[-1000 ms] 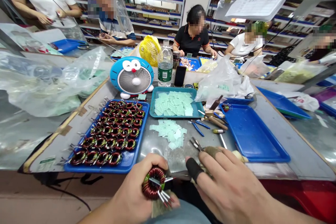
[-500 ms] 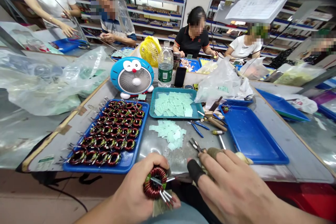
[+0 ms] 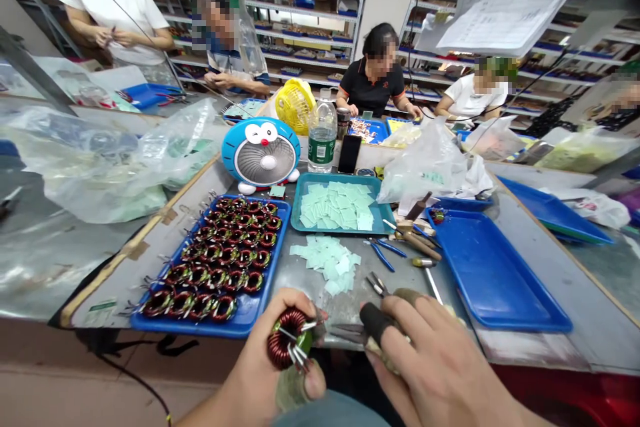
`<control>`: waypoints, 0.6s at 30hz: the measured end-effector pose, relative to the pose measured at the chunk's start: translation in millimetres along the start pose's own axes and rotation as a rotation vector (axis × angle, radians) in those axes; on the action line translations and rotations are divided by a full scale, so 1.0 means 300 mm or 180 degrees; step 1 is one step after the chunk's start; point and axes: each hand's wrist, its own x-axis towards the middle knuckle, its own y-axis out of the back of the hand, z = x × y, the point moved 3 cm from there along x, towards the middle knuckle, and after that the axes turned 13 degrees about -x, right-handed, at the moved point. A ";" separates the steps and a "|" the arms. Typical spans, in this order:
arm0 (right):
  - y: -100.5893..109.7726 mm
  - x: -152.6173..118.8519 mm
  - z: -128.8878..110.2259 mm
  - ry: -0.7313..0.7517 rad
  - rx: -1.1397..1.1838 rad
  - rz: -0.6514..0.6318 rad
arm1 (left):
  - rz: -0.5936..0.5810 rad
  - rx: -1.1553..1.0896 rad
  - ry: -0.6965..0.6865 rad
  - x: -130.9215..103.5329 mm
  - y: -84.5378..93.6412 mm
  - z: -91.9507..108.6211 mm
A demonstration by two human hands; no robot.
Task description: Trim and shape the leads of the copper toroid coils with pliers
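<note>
Near the bottom centre, my left hand is wrapped round a toroidal coil of dark red wire with several pale-sleeved leads pointing right and down. Tape covers part of a left finger. To its right, my right hand, with a black cover on one finger, is closed round a tool whose grey pointed jaws reach toward the coil's leads; its handles are mostly hidden. A blue tray of several similar coils lies at the left. Light green square sheets are piled ahead of my hands.
A teal tray holds more green sheets. Blue-handled pliers and other tools lie right of centre, beside a blue tray. Behind stand a blue fan, a bottle and a plastic bag. Several people sit or stand beyond.
The coil in my left hand has turned and shifted slightly left. Pointed jaws now show beside my right hand, near the leads. The view has shifted slightly.
</note>
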 end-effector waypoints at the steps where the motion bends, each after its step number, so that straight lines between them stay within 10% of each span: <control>1: -0.017 0.001 -0.012 -0.0012 0.0046 0.0031 | 0.0103 -0.0034 0.0004 -0.002 -0.001 -0.016; 18: -0.021 0.015 -0.046 -0.0020 -0.0283 0.0271 | 0.0317 -0.0131 -0.0215 0.013 -0.074 0.018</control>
